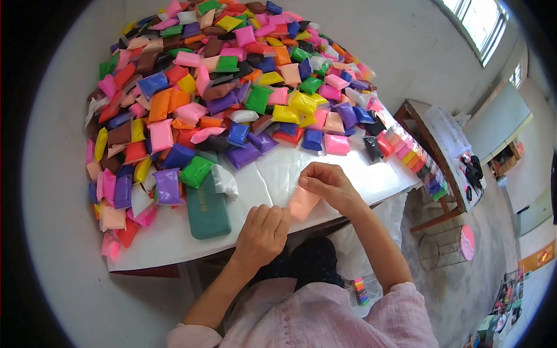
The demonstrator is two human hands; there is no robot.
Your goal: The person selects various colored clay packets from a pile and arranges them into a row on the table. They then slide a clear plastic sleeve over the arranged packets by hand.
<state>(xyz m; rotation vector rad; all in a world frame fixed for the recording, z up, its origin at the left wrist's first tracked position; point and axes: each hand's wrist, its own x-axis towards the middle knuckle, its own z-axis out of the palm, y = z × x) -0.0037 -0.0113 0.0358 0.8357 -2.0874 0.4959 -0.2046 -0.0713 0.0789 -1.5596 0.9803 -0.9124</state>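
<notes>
Peach packet: this small, soft-looking pouch is slanting between the person's two hands, just over the near edge of a white-covered table.
Right hand: it is pinching the packet's upper end, thumb and bent fingers closing together on it.
Left hand: it is curling into a loose fist, its knuckles meeting the packet's lower left side; the fingertips are hiding, so whether it is gripping I cannot tell.
Heap of packets: a great mound of pouches in pink, green, yellow, purple, blue, orange, red, brown and white is covering the far and left parts of the table.
Green case: it is lying left of the hands, with a bright green packet and a whitish clear-edged packet resting at its far end.
Row of small packets: many colours are lining up along the table's right side.
Room at right: a wooden table is standing beyond, a round pink-topped stool is sitting near it, and a window is letting in light.
Clothing: the person is wearing a pale pink shirt.
</notes>
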